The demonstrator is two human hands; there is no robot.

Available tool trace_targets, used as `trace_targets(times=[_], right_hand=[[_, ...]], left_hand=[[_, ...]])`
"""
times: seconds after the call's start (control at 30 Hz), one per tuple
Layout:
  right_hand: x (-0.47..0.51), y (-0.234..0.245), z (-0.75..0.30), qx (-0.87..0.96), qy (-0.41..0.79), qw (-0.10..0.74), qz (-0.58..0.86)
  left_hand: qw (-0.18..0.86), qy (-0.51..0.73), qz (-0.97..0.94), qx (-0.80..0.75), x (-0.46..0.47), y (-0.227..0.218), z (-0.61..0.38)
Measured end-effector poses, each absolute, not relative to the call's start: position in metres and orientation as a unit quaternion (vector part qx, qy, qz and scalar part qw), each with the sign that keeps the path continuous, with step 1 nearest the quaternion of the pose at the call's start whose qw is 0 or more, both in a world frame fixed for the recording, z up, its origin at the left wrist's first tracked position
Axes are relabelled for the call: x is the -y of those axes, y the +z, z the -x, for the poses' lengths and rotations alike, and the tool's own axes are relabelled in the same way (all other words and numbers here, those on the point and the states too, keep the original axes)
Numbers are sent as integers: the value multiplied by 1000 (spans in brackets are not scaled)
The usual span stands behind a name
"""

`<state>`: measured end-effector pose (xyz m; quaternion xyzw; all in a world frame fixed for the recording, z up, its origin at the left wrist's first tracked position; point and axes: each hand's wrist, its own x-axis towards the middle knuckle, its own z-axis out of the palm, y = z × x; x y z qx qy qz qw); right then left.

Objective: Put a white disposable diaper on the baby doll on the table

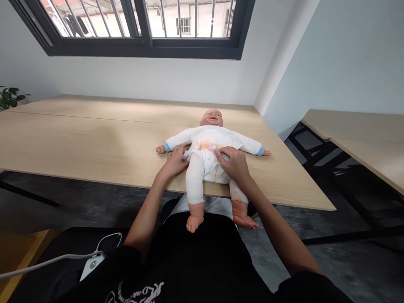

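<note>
left hand [175,161] at the doll's hip, fingertips partly lost behind white material; cannot tell whether they grip it. right hand [233,163] bent over the front of the diaper [216,171], fingertips touching; pinch or mere press, cannot tell. doll [196,170] face up on the table [126,147], feet hanging past the near edge, one thigh mostly hidden by the right wrist. diaper print too small to make out. window [145,47] cut off at top, plant [11,99] at left.
</note>
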<state>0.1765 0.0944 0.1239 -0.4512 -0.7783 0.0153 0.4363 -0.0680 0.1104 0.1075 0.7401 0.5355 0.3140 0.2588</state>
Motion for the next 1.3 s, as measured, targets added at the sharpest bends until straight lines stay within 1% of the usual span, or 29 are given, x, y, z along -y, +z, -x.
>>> trace_targets(times=[0.13,0.27,0.33,0.4,0.47,0.53,0.63,0.7,0.8,0.93,1.03,1.17,1.23,1.3], right_hand=[[-95,130,-175,774,13,416,477],[-100,149,-166,772,-6,370,517],[-106,161,-155,789,-13,356,500],[-115,172,-141,834,-9,331,441],[-127,179,-122,885,-2,279,372],[-142,182,-103,925,19,203,322],[-163,180,-78,950,74,87,291],[-173,178,-70,950,108,47,290],[-176,177,-72,942,114,45,311],[-171,182,-83,929,68,49,361],[-168,182,-81,917,16,43,396],[-169,176,-71,906,-51,2,421],[-169,171,-69,902,-67,-8,426],[-169,166,-69,897,-79,-1,434]], left_hand=[[147,272,-738,-600,-113,107,83],[83,269,-740,-611,-114,104,91],[63,282,-742,-605,-113,102,91],[45,289,-743,-603,-111,101,89],[27,291,-745,-600,-110,101,88],[15,300,-745,-596,-110,102,88],[8,319,-735,-599,-108,104,88],[2,323,-729,-603,-108,105,89],[-13,318,-728,-607,-107,105,88],[-50,307,-733,-605,-107,104,86],[-114,292,-746,-587,-105,104,85],[-211,290,-773,-524,-105,105,82],[-235,298,-785,-489,-106,106,79],[-251,304,-794,-462,-107,107,77]])
